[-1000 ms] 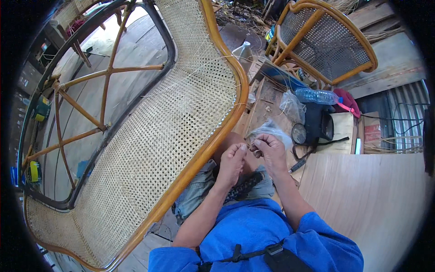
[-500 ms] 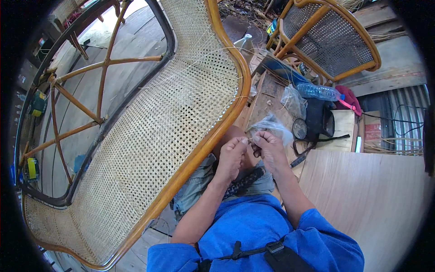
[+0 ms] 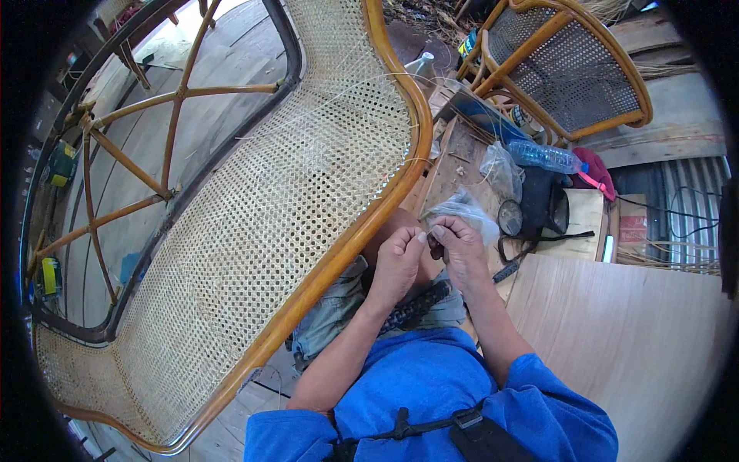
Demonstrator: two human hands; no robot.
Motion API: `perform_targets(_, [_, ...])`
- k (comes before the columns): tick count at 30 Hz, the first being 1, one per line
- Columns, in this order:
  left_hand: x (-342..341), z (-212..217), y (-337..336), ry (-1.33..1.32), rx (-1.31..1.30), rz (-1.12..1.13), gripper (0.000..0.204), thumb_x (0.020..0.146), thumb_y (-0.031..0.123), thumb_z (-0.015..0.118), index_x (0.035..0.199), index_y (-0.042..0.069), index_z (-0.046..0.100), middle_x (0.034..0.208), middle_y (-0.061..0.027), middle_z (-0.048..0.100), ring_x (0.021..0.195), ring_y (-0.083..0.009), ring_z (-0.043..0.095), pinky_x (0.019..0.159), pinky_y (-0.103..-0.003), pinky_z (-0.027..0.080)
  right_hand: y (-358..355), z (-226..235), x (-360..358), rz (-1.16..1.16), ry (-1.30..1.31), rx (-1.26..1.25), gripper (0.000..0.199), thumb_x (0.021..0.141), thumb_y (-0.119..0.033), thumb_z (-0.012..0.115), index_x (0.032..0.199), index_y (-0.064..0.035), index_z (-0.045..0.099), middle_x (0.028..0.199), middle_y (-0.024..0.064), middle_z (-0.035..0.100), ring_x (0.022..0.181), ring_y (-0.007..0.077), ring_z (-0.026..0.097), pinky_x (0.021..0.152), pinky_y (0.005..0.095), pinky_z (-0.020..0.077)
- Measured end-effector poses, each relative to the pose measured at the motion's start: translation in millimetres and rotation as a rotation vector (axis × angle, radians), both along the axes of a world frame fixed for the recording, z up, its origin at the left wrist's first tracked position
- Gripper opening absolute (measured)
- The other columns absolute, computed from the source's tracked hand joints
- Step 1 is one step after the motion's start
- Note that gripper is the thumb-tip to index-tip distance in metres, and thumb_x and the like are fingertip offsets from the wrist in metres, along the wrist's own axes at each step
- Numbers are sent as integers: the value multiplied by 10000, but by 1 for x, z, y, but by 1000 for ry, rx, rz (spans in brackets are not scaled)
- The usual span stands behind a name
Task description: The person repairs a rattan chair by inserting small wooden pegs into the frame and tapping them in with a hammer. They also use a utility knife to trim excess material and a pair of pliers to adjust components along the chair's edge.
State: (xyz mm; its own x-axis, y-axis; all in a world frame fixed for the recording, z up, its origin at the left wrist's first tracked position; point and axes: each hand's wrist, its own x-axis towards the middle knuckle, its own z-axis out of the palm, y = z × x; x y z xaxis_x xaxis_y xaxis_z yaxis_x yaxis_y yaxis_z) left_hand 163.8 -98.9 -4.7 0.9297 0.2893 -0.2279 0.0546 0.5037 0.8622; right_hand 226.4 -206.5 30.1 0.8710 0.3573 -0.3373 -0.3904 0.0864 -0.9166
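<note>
My left hand (image 3: 398,264) and my right hand (image 3: 460,250) meet fingertip to fingertip above my lap. Both are closed in a pinch, and what sits between the fingers is too small to make out. To their left leans a large rattan chair frame (image 3: 308,308) with a glossy brown rim. Woven cane mesh (image 3: 254,223) fills its curved panel, with open holes showing in the weave toward the right edge. Thin loose cane strands (image 3: 339,91) cross the upper part of the mesh and run over the rim.
Right of my hands lie clear plastic bags (image 3: 462,208), a black pouch (image 3: 543,202), a plastic bottle (image 3: 545,156) and a dark red cloth (image 3: 596,171). A second cane-backed chair (image 3: 570,69) stands at the far right. A pale wooden board (image 3: 616,331) covers the near right.
My hands stay pinched together in nearly the same place, with the fingertips drawn slightly closer. The view has shifted a little, so the chair frame appears slightly moved.
</note>
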Motion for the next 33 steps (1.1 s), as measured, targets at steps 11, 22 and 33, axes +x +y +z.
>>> perform_targets(11, [0,13,-2,55,10,-35,137,941,131,501,889,20,562,748,-16,566,656,-70,527,606,-223,445,-15,6,8,180,472,93,103,902,-200,583,889,-98,579,720,-11,560,582,95,513,510,245,431])
perform_targets(22, [-2,15,8,86,413,18,220,922,202,525,950,-7,589,782,-109,621,743,-156,588,697,-304,481,-6,-5,7,116,-27,-97,60,891,-97,567,889,-47,601,760,26,611,629,84,558,546,214,453])
perform_targets(33, [75,42,148,228,1153,-625,285,803,265,600,869,-6,660,754,-193,638,697,-275,626,664,-391,469,37,25,32,416,-330,-251,56,870,-41,601,916,-12,612,767,36,634,657,67,561,573,201,460])
